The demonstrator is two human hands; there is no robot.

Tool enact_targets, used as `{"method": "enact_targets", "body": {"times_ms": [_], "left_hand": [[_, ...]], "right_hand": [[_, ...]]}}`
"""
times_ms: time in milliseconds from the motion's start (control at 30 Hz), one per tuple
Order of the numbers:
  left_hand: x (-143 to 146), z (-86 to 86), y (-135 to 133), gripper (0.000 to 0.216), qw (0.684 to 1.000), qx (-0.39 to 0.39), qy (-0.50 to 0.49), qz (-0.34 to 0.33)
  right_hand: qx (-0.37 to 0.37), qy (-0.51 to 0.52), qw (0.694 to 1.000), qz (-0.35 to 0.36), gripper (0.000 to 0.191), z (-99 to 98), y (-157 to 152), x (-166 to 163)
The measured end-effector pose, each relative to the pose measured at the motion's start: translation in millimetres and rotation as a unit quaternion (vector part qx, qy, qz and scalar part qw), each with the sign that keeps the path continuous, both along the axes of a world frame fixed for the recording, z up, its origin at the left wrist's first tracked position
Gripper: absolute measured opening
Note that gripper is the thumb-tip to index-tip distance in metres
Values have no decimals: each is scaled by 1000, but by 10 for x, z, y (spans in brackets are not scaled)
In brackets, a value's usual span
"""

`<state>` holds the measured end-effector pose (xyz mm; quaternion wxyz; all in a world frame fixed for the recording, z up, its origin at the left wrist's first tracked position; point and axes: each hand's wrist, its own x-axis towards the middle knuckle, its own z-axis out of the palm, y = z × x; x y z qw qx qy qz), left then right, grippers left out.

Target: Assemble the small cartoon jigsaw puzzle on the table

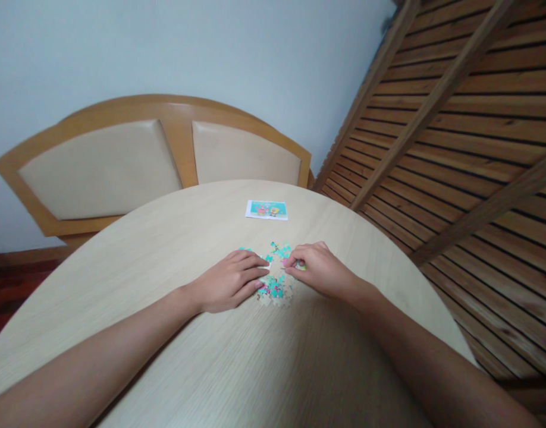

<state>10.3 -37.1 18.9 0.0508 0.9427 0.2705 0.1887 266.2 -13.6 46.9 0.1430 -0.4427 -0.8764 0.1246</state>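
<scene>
Small jigsaw puzzle pieces (275,289), some turquoise and pink, some showing a pale side, lie in a loose heap near the middle of the table. More turquoise pieces (279,249) sit just beyond them. My left hand (232,278) rests palm down with its fingers stretched out, the fingertips at the left edge of the pieces. On the other side, my right hand (320,267) has thumb and forefinger pinched together on a puzzle piece (285,262) with pink on it. The fingers partly hide this piece and others beside it.
A printed picture card (267,210) with cartoon figures lies farther back on the round wooden table (175,238). Behind the table stands a padded wooden headboard (107,166) against a pale wall. Slatted wood panelling (455,148) rises at the right.
</scene>
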Motion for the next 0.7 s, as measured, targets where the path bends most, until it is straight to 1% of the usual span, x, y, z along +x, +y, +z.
{"method": "enact_targets", "body": {"times_ms": [167,267,467,567,700], "left_hand": [[-3,4,-2,34,1000,-6,0,6],[-7,-3,-2,33,1000,-5,0,11],[-7,-9,2,35,1000,-2,15,14],[-7,-4,3,36,1000,-2,19,11],[-8,12,1,34,1000,-6,9,-4]], "right_hand": [[-15,2,999,45,14,17,-2,61],[-32,11,997,74,13,23,-8,88],[-44,7,993,111,16,-27,0,94],[-49,22,992,110,14,-22,4,91],[-106,57,990,79,10,29,4,91]]}}
